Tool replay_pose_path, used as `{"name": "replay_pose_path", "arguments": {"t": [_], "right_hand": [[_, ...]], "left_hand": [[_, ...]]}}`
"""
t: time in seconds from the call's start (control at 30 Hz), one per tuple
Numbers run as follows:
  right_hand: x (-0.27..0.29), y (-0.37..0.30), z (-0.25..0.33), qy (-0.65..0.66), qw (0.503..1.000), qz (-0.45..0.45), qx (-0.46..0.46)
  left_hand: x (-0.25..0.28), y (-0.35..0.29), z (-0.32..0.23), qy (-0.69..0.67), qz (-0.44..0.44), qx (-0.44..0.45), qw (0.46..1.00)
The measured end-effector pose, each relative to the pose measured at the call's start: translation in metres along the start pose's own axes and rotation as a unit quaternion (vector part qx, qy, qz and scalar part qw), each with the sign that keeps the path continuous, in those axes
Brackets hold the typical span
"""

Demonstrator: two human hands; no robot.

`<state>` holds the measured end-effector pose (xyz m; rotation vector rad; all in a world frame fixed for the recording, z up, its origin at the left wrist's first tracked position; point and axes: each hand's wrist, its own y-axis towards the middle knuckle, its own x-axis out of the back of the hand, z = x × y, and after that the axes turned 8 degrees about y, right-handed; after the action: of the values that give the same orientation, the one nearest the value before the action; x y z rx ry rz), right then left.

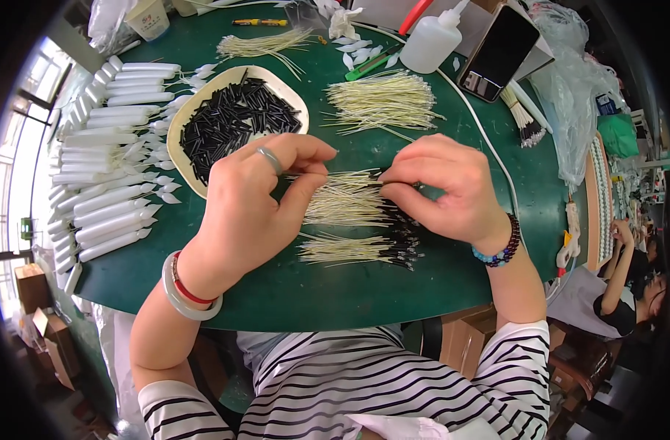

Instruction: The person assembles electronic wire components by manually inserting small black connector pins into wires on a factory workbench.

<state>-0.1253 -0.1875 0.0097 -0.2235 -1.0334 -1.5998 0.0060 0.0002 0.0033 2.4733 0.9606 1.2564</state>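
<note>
Two bare hands meet over a dark green tabletop (335, 297) in a busy workroom. Beneath them, at the middle of the tabletop, lie pale wires (342, 209) with black ends pointing right, and a smaller bunch (342, 251) rests just nearer the striped shirt (335, 367).

The left hand (250, 194) is bent at the wires' pale ends, thumb and forefinger slightly apart; whether its grip holds anything cannot be told. The right hand (452, 187) brings thumb and fingertips together over the black ends — the view does not show if a wire sits in that grip.

Just beyond the left hand, a cream bowl (175, 139) carries a heap of short black tubes (232, 117). White candle-shaped pieces (107, 224) line the left side in rows. A larger wire pile (383, 99) lies beyond the hands, near a green cutter (370, 64), a white squeeze bottle (432, 45) and a dark-screened phone (499, 51) leaning at a slant. A white cable (489, 132) curves past the right hand, and a clear plastic bag (566, 66) is crumpled at the far right.

Around the tabletop, a bright window (13, 169) stands at left above cardboard boxes (33, 287) — and at right, a co-worker (592, 293) sits with a raised arm beside another work surface (599, 198).
</note>
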Motion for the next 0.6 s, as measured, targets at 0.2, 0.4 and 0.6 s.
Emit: {"name": "replay_pose_path", "arguments": {"t": [0.2,0.4,0.6], "right_hand": [[-0.005,-0.001,0.0,-0.042,0.998,-0.025,0.034],[0.003,0.0,-0.01,0.002,1.0,0.025,-0.006],[0.01,-0.002,-0.045,-0.12,0.98,0.024,-0.156]], "left_hand": [[-0.005,0.0,0.002,0.018,0.022,-0.097,0.995],[-0.006,-0.001,0.006,0.054,0.026,-0.09,0.994],[-0.018,-0.001,0.009,0.088,0.106,-0.143,0.98]]}}
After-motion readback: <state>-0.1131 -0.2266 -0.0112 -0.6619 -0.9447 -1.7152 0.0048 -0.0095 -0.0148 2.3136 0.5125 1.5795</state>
